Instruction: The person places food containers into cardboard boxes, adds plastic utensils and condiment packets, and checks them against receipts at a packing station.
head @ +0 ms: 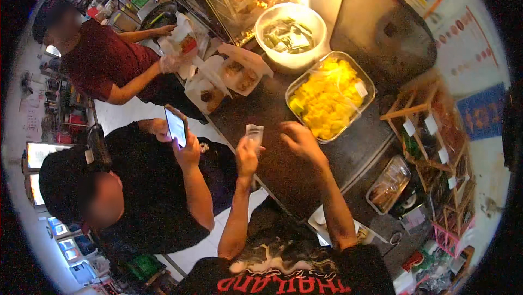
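My left hand (246, 160) grips a small clear plastic packet (255, 135) upright above the dark counter (273, 180). What the packet holds is too blurred to tell. To its right, my right hand (301, 141) hovers with fingers bent and apart, and nothing shows in it. Just beyond that hand is a clear rectangular container (291, 94) heaped with yellow food (327, 94). Behind it, a round white plastic tub (292, 61) holds several small packets with dark green contents (291, 35).
On my left a person in black (147, 188) holds a phone (176, 127). Farther off, a person in maroon (110, 58) handles food near open paper boxes (241, 76). A lit food display case (229, 9) stands behind. At right are a wooden rack (433, 131) and a clear tray (388, 184).
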A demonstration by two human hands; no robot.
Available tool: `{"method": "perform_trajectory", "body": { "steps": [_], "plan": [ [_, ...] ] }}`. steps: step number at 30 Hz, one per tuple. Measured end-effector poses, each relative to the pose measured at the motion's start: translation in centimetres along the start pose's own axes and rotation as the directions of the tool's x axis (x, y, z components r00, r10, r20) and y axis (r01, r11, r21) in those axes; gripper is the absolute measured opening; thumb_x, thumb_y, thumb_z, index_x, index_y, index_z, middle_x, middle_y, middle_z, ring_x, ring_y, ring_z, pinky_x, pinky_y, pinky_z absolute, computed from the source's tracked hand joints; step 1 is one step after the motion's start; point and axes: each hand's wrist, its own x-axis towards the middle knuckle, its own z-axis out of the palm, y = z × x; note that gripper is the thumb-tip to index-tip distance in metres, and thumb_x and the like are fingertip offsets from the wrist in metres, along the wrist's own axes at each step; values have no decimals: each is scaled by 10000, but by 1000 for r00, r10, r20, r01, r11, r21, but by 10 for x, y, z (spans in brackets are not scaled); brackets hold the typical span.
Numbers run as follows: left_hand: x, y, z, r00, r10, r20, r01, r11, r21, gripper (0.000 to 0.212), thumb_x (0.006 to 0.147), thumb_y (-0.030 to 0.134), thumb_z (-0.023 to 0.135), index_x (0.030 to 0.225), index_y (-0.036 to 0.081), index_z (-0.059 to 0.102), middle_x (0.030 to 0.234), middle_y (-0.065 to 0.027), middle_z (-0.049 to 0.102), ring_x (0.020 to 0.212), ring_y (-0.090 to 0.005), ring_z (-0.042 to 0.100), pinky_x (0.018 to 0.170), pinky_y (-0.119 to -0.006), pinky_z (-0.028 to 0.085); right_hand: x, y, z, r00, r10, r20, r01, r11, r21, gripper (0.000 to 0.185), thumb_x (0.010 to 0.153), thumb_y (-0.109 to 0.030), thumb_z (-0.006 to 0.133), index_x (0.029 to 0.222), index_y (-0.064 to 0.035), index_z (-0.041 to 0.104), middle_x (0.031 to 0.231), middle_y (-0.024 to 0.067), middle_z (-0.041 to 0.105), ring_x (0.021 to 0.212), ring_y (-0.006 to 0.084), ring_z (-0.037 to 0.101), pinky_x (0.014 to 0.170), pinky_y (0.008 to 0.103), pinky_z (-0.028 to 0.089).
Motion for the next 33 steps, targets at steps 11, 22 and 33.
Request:
{"method": "perform_trajectory", "body": {
  "steps": [11,22,33],
  "plan": [
    [181,-86,-62,899,406,-162,-54,472,880,202,842,111,591,904,-68,663,1218,-287,540,1128,-466,493,988,-555,389,133,79,156,958,192,211,-59,857,-512,356,799,-33,578,1154,-17,574,1190,220,556,959,401,633,740,465,569],
    [29,-135,-10,912,360,194,-373,535,758,379,848,128,569,1179,-53,618,1226,-330,537,1170,-502,474,1006,-570,381,-105,0,90,890,448,86,-347,787,-509,130,742,-35,625,830,-28,722,835,176,697,808,345,696,660,436,574],
    [-188,-168,77,679,383,626,-725,484,490,631,782,92,534,1405,11,478,1508,-296,311,1425,-485,222,1190,-560,144,-225,-9,43,887,350,-301,-440,444,-780,218,715,-164,680,903,-88,758,817,131,711,1087,352,588,837,497,421]
  ]
}}
